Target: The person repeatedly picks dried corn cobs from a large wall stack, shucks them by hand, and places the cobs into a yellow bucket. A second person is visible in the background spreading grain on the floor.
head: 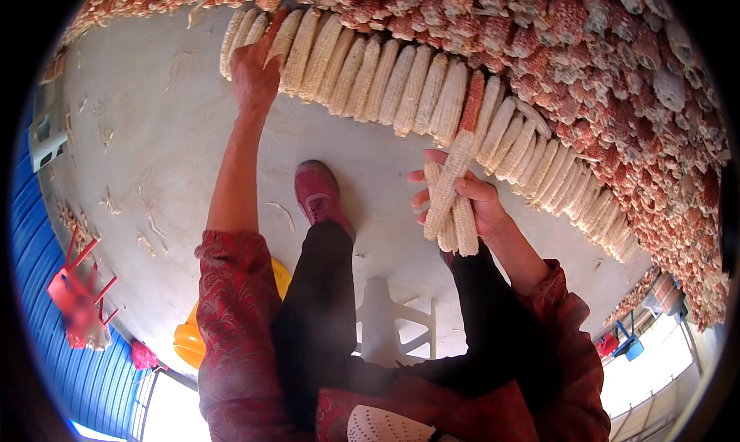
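My left hand (256,78) grips the lower end of a red corn cob (277,30) that stands among pale ones at the left end of a row. In my right hand (481,202) is a bunch of several pale corn cobs (450,187), crossed over one another above the floor. The row of pale corn cobs (399,86) runs side by side along the foot of a large heap. Another red corn cob (473,102) sits in the row just above my right hand, its lower end behind the held bunch.
A tall heap of stacked reddish corn cobs (569,55) rises behind the row. Dry husk shreds lie on the concrete floor (144,135). Between my legs is a pale plastic stool (378,320). A yellow container (189,344) stands at left, near a blue corrugated wall (43,245).
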{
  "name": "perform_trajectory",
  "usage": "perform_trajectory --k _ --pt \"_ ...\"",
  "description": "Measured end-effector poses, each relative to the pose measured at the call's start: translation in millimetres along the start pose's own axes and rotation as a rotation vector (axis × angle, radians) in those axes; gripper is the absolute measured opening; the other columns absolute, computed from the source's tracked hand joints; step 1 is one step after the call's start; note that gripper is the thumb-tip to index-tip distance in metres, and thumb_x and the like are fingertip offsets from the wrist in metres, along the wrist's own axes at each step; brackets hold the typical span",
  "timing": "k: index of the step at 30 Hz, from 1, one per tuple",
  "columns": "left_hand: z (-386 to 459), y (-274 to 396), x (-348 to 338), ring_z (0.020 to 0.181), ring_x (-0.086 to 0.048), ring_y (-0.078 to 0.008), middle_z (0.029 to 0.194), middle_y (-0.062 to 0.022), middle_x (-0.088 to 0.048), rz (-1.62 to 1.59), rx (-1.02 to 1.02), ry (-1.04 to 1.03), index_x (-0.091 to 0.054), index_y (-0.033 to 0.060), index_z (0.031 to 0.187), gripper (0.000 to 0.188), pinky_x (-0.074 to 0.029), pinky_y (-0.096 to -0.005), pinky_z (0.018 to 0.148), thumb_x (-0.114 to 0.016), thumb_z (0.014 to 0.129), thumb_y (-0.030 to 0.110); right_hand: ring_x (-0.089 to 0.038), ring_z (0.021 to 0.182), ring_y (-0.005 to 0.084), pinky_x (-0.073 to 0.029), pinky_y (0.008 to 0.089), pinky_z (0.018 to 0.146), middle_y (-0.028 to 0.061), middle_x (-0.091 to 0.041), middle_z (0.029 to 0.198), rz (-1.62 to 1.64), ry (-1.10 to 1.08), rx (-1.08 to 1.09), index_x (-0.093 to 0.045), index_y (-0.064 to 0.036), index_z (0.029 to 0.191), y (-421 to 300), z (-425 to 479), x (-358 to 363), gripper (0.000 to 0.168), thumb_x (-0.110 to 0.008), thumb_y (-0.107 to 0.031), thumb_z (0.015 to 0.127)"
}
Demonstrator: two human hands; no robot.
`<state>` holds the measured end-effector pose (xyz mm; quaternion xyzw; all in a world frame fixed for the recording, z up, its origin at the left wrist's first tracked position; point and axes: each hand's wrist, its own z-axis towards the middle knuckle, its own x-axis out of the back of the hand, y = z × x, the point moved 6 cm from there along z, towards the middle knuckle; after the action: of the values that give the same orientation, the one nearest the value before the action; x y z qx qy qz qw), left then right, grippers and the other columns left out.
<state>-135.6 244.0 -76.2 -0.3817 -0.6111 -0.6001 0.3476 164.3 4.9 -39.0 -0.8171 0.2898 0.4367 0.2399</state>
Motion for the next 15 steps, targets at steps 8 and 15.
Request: perform_trajectory --k 8,15 --pt "-117 182 20 0.124 -0.050 -0.0283 0.135 -0.0056 -0.051 -0.378 -0.613 -0.415 -0.059 0.0207 0.129 0.068 -0.051 -0.0363 0.090 -0.066 0.068 -0.007 -0.064 0.099 0.0296 -0.055 0.0433 0.082 0.0187 -0.055 0.125 -0.188 0.125 -0.177 -0.039 -0.005 0.139 6 1 0 0.055 -0.062 -0.018 0.091" --pt "-181 183 3 0.118 -0.053 -0.0242 0.119 -0.0008 -0.061 -0.185 -1.057 -0.514 -0.062 0.0141 0.116 0.054 -0.045 -0.0429 0.097 -0.073 0.064 0.015 -0.066 0.089 0.0233 -0.056 0.0382 0.078 0.0144 -0.058 0.124 -0.329 0.056 -0.410 -0.047 -0.002 0.134 32 -3 -10 0.047 -0.061 -0.022 0.093"
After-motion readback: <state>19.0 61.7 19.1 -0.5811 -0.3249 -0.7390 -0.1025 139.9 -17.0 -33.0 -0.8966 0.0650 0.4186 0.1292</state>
